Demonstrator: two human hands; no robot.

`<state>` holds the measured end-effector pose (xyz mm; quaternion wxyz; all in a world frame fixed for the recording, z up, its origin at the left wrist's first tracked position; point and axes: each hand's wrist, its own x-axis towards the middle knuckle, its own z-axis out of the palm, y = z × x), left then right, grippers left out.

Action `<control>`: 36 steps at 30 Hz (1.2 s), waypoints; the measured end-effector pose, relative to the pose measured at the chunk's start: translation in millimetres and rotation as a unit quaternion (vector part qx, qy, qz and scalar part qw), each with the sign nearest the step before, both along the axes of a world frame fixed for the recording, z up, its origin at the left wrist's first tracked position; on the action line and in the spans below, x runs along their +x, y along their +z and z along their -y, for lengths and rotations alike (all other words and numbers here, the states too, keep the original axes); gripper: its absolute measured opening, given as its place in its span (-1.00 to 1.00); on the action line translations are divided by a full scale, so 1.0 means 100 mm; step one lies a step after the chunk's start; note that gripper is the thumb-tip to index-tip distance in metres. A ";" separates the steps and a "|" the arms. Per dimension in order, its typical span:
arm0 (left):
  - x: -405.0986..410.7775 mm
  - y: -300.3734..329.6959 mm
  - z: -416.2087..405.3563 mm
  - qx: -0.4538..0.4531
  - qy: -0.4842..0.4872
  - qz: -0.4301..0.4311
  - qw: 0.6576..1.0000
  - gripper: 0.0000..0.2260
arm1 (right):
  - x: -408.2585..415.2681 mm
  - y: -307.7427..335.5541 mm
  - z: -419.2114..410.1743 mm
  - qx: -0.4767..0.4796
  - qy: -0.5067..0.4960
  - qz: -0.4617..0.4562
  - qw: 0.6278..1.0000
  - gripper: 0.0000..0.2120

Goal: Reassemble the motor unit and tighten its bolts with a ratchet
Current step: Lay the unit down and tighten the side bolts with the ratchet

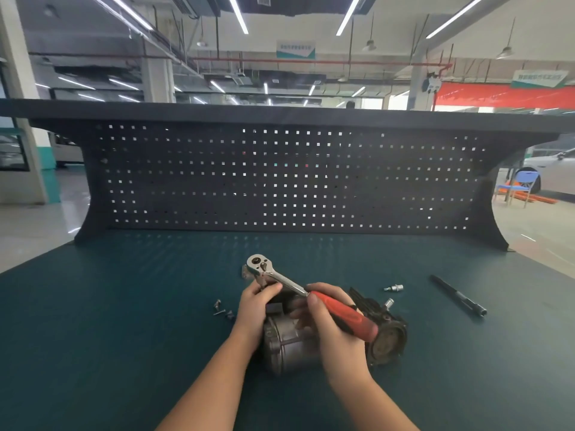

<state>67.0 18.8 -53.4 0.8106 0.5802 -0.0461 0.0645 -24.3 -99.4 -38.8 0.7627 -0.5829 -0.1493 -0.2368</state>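
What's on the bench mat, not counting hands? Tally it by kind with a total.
Ratchet: 1
Motor unit: 1
Loose bolts, left of the unit: about 3
Socket bit: 1
Black rod-shaped tool: 1
Total: about 7

Both forearms come in from the bottom edge, bare, converging toward centre. Left hand (253, 309) sits further forward, fingers curled over, thumb pointing right (what exactly it pinches is hidden under the fingers). Right hand (331, 321) is curled round a handle, thumb lying along the top, knuckles toward the camera. Right wrist bent slightly inward. Hands near each other, not touching. Left forearm angled right, right forearm angled left.
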 end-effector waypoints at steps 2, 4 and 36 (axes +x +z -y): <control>-0.09 0.00 0.04 -0.013 0.039 0.016 0.999 -0.74 | 0.02 0.04 0.08 0.046 0.017 -0.031 0.998 -0.80; -0.23 -0.04 0.08 -0.009 0.100 0.023 0.995 -0.78 | 0.02 0.08 0.17 0.072 0.028 -0.059 0.995 -0.86; -0.06 0.34 0.56 0.378 -0.031 0.210 0.901 -0.69 | 0.32 0.02 1.48 0.327 0.060 -0.093 0.939 -0.68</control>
